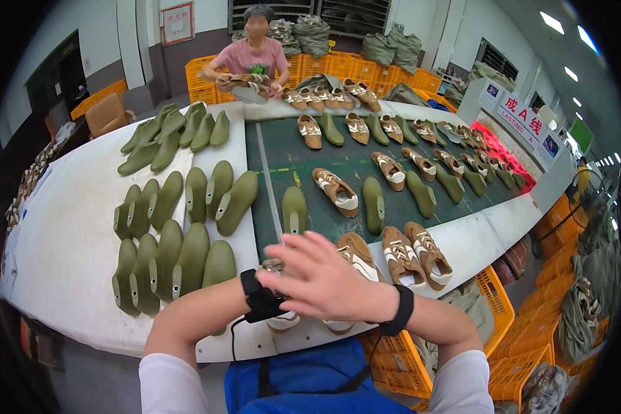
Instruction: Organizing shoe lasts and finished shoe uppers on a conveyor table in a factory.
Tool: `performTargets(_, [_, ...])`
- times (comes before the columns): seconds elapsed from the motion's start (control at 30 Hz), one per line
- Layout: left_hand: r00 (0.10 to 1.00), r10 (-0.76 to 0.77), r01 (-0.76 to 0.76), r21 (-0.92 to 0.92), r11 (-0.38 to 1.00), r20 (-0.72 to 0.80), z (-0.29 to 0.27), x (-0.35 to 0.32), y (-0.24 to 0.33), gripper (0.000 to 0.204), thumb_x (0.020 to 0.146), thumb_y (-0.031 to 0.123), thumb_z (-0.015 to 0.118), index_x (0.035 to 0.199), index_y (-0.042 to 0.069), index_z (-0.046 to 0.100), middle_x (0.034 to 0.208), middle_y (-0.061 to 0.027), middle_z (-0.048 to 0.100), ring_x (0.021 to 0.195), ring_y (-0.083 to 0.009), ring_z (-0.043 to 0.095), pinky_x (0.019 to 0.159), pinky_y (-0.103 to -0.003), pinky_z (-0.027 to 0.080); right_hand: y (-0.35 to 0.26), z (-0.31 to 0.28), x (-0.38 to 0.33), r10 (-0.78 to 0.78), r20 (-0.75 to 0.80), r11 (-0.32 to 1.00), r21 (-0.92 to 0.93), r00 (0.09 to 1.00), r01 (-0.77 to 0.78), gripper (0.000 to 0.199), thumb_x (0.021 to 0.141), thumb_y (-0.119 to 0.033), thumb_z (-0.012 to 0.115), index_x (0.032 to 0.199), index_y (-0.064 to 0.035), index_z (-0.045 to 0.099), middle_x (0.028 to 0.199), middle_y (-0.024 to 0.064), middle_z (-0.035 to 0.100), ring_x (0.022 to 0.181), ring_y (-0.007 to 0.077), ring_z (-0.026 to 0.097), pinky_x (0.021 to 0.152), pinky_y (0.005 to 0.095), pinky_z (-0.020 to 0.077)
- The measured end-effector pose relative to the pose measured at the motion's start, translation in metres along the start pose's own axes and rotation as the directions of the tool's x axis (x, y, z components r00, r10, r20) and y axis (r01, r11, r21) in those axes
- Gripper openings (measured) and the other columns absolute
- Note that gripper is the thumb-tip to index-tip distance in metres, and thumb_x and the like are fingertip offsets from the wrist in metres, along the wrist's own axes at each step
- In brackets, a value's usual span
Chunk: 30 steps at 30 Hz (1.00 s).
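My right hand crosses in front of my left wrist, fingers stretched and spread, nothing visible in them. Its fingertips overlap a black wrist strap on my left forearm; whether they touch cannot be told. My left hand lies hidden behind the right one. Just beyond my hands a green shoe last stands on the green belt. A brown and white sneaker shows partly behind my right hand, with a pair of sneakers to its right. More shoes peek out below my wrists.
Several green lasts stand in rows on the white table at left. Lasts and sneakers alternate along the belt. Across the table a person holds shoes. Orange crates stand at right; a blue apron hangs below me.
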<state>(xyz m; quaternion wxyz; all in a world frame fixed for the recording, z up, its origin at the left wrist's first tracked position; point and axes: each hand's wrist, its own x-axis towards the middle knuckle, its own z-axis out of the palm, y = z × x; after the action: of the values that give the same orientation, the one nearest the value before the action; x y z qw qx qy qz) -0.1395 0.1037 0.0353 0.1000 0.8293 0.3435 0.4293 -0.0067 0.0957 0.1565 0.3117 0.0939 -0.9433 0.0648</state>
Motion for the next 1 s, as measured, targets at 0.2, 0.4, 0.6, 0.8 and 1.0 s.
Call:
performTargets(0.2, [0.705,-0.697,0.669,-0.446,0.594,0.13,-0.072,0.041,0.021,0.029,0.089,0.012,0.053,0.115,0.0,0.055,0.099,-0.008,0.065,0.094,-0.0157,0.061,0.089,-0.028,0.045,0.007,0.001,-0.052,0.57,-0.056,0.687,0.579,0.82,-0.439,0.025,0.082,-0.012,0.062,0.105,-0.0025,0.062,0.107,0.0151,0.06,0.103,0.0301,0.056,0.089,0.0382,0.0441])
performTargets(0.4, [0.689,-0.724,0.548,-0.659,0.514,0.008,-0.084,0.048,0.025,0.026,0.091,0.014,0.051,0.113,0.0,0.056,0.097,-0.0073,0.065,0.093,-0.0141,0.061,0.089,-0.028,0.046,-0.017,0.053,-0.055,0.644,0.051,0.54,0.677,0.764,-0.5,0.026,0.084,-0.013,0.061,0.107,-0.0023,0.061,0.106,0.0149,0.06,0.098,0.0276,0.06,0.084,0.035,0.0469])
performTargets(0.6, [0.656,-0.755,0.478,-0.769,0.424,-0.008,-0.094,0.029,0.027,0.026,0.091,0.015,0.053,0.112,0.001,0.056,0.098,-0.0075,0.065,0.093,-0.0142,0.061,0.088,-0.028,0.047,-0.018,0.062,-0.057,0.609,-0.067,0.665,0.587,0.791,-0.462,0.031,0.084,-0.017,0.062,0.111,-0.0037,0.059,0.108,0.015,0.059,0.095,0.0297,0.06,0.082,0.0343,0.0482])
performTargets(0.8, [0.692,-0.708,0.721,0.194,0.665,-0.144,-0.138,-0.034,0.004,0.045,0.082,0.019,0.064,0.123,0.006,0.05,0.103,-0.0113,0.063,0.095,-0.0211,0.06,0.087,-0.03,0.045,0.026,-0.003,-0.094,0.647,0.029,0.699,0.375,0.762,-0.608,0.023,0.082,-0.014,0.063,0.102,-0.0027,0.064,0.095,0.0142,0.064,0.081,0.0288,0.064,0.07,0.0337,0.0508])
performTargets(1.0, [0.066,-0.794,0.729,-0.514,0.452,-0.604,-0.218,-0.044,-0.137,0.087,0.08,0.042,0.067,0.141,0.0,0.021,0.133,-0.0207,0.041,0.123,-0.027,0.041,0.101,-0.036,0.033,0.051,-0.047,-0.135,0.801,-0.1,0.598,0.149,0.59,-0.787,0.015,0.079,-0.009,0.064,0.092,-0.0008,0.066,0.082,0.0145,0.066,0.071,0.028,0.065,0.062,0.032,0.0504])
